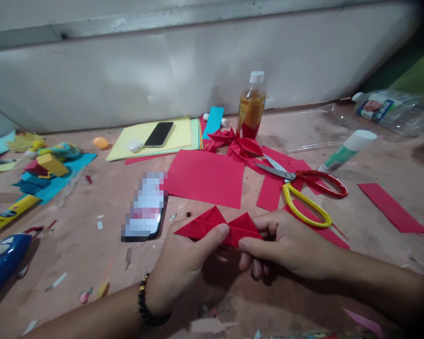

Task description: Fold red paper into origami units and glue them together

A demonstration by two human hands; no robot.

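Observation:
Both my hands hold one folded red paper piece (212, 221) with two pointed peaks, just above the table's near side. My left hand (192, 249) pinches its left part, thumb on the front face. My right hand (282, 240) grips the right end between thumb and curled fingers. Fingers behind the paper are partly hidden. Beyond the hands lies a flat red paper sheet (207, 176). Scissors (289, 176) with one red and one yellow handle rest partly open on red paper strips. Several folded red paper shapes (233, 143) are heaped behind them.
A phone (144, 207) lies left of the sheet; another phone (159, 134) rests on yellow paper (127, 141). Behind stand a drink bottle (251, 108) and, to the right, a tilted glue stick (349, 148). A clear plastic bottle (399, 110) lies far right. Paper scraps are scattered about.

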